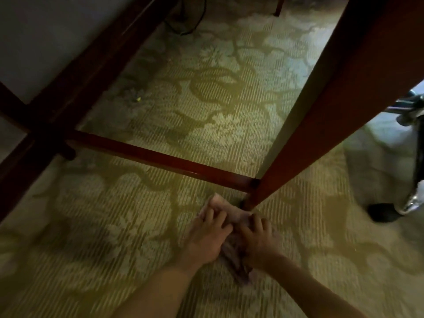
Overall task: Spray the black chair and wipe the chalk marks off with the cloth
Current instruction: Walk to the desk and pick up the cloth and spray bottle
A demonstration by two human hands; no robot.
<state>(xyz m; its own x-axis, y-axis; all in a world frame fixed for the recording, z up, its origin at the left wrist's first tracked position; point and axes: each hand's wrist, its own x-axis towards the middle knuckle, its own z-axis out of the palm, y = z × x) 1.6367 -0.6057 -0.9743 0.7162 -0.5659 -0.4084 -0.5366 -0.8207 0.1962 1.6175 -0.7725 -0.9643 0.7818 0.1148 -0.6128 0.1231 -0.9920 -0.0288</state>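
Pinkish fabric is what you are handling: the cloth is lying bunched on the patterned carpet, right at the foot of a reddish-brown wooden leg, with its far edge touching or almost touching that foot. Your left hand is lying on the cloth's left part with the fingers spread and only slightly bent, pressing down rather than gripping. Your right hand is sitting just beside it on the cloth's right part, its fingers bent over the fabric. The blur is keeping me from telling whether it is pinching a fold or merely pressing. A tail of cloth is trailing back under that wrist toward you.

A wooden crossbar is running from the leg off to the left, low above the carpet, and a dark cable is lying on the floor at the far end. At the right edge a chrome strut is meeting a black caster. These may belong to the black chair, but too little is showing to say so.

As for progress, I am judging that no wiping of the chair is happening at this moment. The cloth is down on the carpet, apart from the chrome strut, and no spray bottle or chalk marks are showing anywhere. Whether the spraying is done, I cannot tell. What seems left is lifting the cloth, taking it to the chair and rubbing off the marks.
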